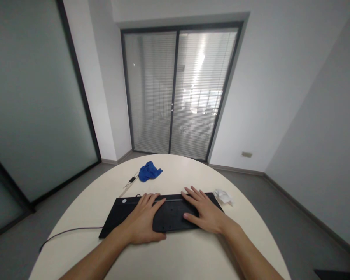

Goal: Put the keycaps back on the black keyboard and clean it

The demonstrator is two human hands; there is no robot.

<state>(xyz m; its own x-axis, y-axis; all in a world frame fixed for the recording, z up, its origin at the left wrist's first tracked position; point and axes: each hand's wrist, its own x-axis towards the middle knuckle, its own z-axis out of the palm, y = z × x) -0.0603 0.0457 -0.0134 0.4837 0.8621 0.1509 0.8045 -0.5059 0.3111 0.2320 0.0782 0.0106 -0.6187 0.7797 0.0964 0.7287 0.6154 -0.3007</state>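
A black keyboard-like panel (175, 216) lies across the round cream table (192, 256), with a small round white sticker near its upper left corner. My left hand (144, 219) rests on its left half, fingers spread, thumb and palm edge reaching the near side. On the right half lies my right hand (205, 212), palm down with fingers apart. Neither hand is wrapped round anything. A dark cable (76, 229) runs left from the panel to the table's edge.
Beyond the panel lie a crumpled blue cloth (148, 171) and a thin pale cord with a black piece (132, 179). Crumpled white tissue (224, 197) sits by the panel's right corner. Glass doors with blinds (175, 93) stand behind the table.
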